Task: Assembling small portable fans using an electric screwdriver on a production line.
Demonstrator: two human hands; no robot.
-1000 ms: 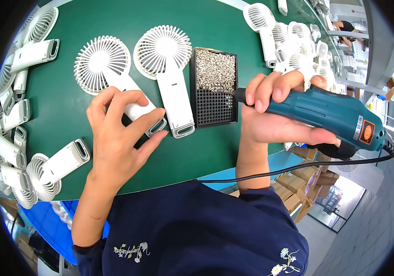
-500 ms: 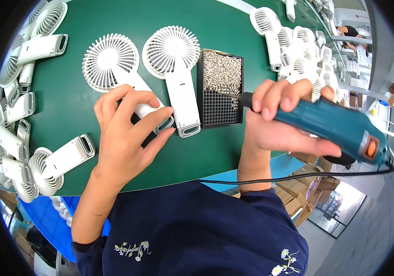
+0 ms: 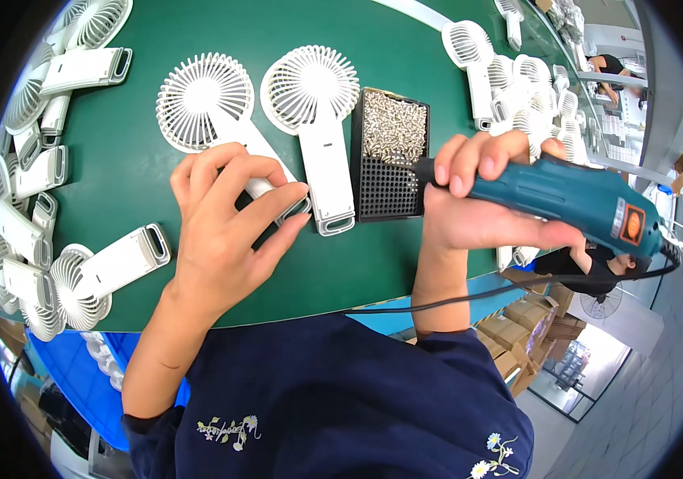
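Note:
Two white handheld fans lie side by side on the green table. My left hand (image 3: 226, 215) is curled over the handle of the left handheld fan (image 3: 206, 100), its thumb and forefinger at the looped handle end. The right fan (image 3: 325, 168) lies just beyond those fingertips, untouched. My right hand (image 3: 477, 191) is wrapped round a teal electric screwdriver (image 3: 553, 195) with a black nose, held nearly level and pointing left. Its tip is over the right side of a black tray (image 3: 357, 152). Small metal screws (image 3: 395, 126) fill the tray's far half; rows of holes show in the near half.
More white fans (image 3: 82, 279) are heaped along the left edge, and another pile (image 3: 529, 96) stands at the far right. The screwdriver's black cord (image 3: 509, 289) loops past my right forearm. Cardboard boxes (image 3: 509, 327), a blue bin (image 3: 78, 383) and other people (image 3: 609, 72) are beyond the table.
The screwdriver's nose has moved slightly left over the screw tray. My left hand stays on the same fan. The whole view has shifted a little, and a person shows more at the right.

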